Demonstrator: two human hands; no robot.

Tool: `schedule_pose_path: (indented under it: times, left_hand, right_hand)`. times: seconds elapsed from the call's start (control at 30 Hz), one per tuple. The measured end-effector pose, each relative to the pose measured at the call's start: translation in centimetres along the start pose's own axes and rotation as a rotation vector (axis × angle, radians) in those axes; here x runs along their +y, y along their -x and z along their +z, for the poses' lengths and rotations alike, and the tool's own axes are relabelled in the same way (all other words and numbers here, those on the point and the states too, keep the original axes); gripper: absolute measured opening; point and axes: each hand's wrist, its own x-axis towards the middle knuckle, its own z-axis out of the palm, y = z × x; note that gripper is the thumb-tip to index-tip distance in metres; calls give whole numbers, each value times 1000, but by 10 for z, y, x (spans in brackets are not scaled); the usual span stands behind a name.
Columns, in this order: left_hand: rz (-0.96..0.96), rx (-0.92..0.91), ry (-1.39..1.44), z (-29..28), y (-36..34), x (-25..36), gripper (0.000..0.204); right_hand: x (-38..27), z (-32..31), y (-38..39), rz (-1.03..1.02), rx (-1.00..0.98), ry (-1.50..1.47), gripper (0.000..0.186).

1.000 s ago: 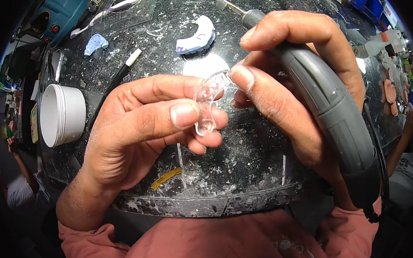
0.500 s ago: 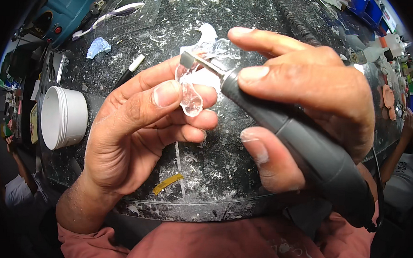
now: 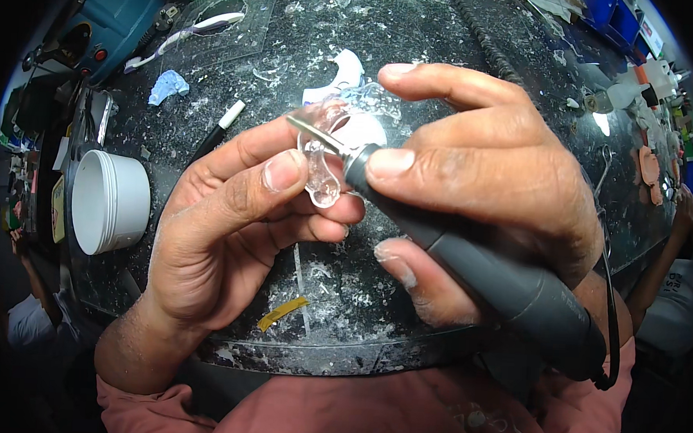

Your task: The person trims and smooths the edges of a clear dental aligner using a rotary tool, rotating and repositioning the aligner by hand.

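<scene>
My left hand (image 3: 233, 203) pinches a clear plastic dental tray (image 3: 321, 185) between thumb and fingers, its rounded end pointing toward me. Wrapped around a black rotary handpiece (image 3: 485, 259), my right hand (image 3: 497, 177) has its index finger and thumb along the tool's front. The handpiece's metal tip (image 3: 313, 132) lies over the tray's upper part, close to my left thumb; whether it touches the plastic I cannot tell. Seen now as a thin sliver, the tip's exact shape is unclear. Behind the tray lies a pale curved piece (image 3: 346, 71).
On the dusty black table stand a white tub (image 3: 110, 204), a marker (image 3: 221, 125), a blue lump (image 3: 167, 87) and a toothbrush (image 3: 185, 35). A teal machine (image 3: 110, 16) is at far left. Yellow tape (image 3: 283, 313) sticks near the front edge. Pink pieces (image 3: 649, 176) lie right; other people's arms show at both sides.
My right hand and the handpiece have moved a little left and down. The metal tip has turned from a broad face to a thin edge. My left hand keeps its hold on the tray.
</scene>
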Motion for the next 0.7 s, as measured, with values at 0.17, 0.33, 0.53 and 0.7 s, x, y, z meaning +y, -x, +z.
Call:
schedule_pose_path:
  times: [0.17,0.33,0.53,0.7]
  left_hand:
    - [15,69,-2,3,1,0,46]
    - [3,81,-23,2,2,2,46]
    - [10,-61,-21,-3,0,2,46]
    - [7,-1,-23,-3,1,2,45]
  right_hand:
    - [2,7,8,8,58,-74,34]
    - [1,9,5,33,91,-37,32]
    - [-3,5,9,32,59,-53,33]
    - [2,11,10,41,86,-77,33]
